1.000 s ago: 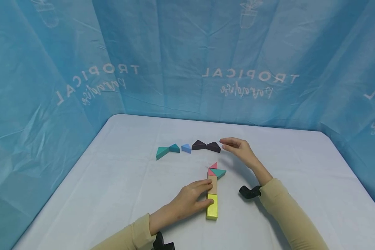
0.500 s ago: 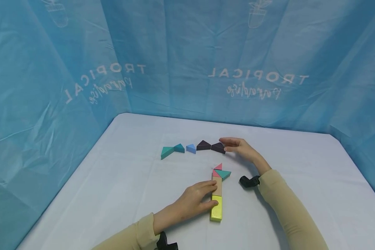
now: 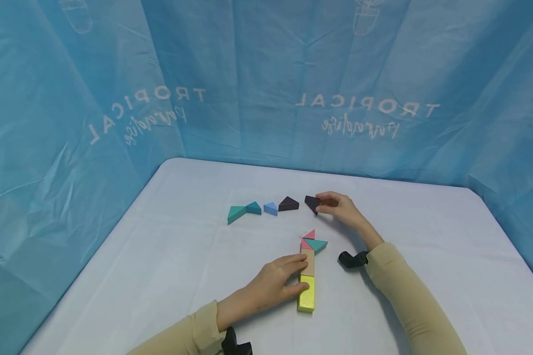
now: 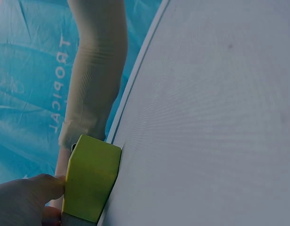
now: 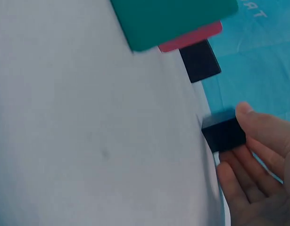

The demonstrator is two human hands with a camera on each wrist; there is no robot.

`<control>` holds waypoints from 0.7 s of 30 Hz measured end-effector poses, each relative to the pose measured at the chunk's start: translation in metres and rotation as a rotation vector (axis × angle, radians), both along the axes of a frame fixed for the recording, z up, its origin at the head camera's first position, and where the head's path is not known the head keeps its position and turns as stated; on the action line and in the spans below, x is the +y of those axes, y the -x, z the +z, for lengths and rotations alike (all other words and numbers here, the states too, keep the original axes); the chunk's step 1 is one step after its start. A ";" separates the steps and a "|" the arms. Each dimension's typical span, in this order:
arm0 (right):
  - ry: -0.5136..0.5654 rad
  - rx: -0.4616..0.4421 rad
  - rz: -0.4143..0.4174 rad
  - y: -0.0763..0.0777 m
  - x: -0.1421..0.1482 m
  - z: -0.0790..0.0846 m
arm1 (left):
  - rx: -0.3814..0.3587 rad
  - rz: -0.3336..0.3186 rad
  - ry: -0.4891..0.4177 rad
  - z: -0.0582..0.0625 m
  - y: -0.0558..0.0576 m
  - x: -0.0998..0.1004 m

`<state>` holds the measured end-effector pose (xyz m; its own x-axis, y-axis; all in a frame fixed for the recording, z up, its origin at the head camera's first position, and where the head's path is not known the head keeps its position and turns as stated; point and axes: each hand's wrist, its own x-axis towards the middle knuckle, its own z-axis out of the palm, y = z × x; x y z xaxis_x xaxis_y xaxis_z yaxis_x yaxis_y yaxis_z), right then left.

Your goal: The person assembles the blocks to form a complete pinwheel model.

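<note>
In the head view, a thin black triangular block (image 3: 311, 202) is pinched between the thumb and fingers of my right hand (image 3: 343, 211); the right wrist view shows the same black block (image 5: 226, 136) at the fingertips. My left hand (image 3: 271, 282) lies across a column of blocks, fingers on a beige block (image 3: 310, 254) and thumb on a yellow block (image 3: 307, 299). At the column's far end are two pink triangles (image 3: 310, 234) and a green triangle (image 3: 316, 245). The left wrist view has the yellow block (image 4: 90, 179) beside the thumb.
Behind the column, a loose row holds another black triangle (image 3: 288, 204), a light blue triangle (image 3: 270, 209), a teal triangle (image 3: 253, 208) and a green triangle (image 3: 236, 213). A blue printed curtain (image 3: 257, 133) hangs behind the white table (image 3: 160, 276).
My right hand has reached the right-hand black triangle, gripped it and turned it, drawing it away from the other black one. The left hand has kept its place on the column.
</note>
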<state>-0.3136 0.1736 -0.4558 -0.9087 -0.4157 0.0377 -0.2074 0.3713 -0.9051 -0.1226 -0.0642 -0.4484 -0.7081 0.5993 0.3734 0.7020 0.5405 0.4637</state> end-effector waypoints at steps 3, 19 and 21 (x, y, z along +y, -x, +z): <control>-0.023 0.013 -0.061 -0.001 -0.003 0.001 | -0.005 0.000 0.001 0.000 0.000 0.000; -0.013 -0.008 0.056 -0.006 -0.008 0.014 | -0.014 0.001 0.007 0.000 0.000 -0.001; 0.017 -0.022 0.117 -0.008 -0.010 0.019 | -0.019 -0.001 0.005 0.000 0.000 -0.001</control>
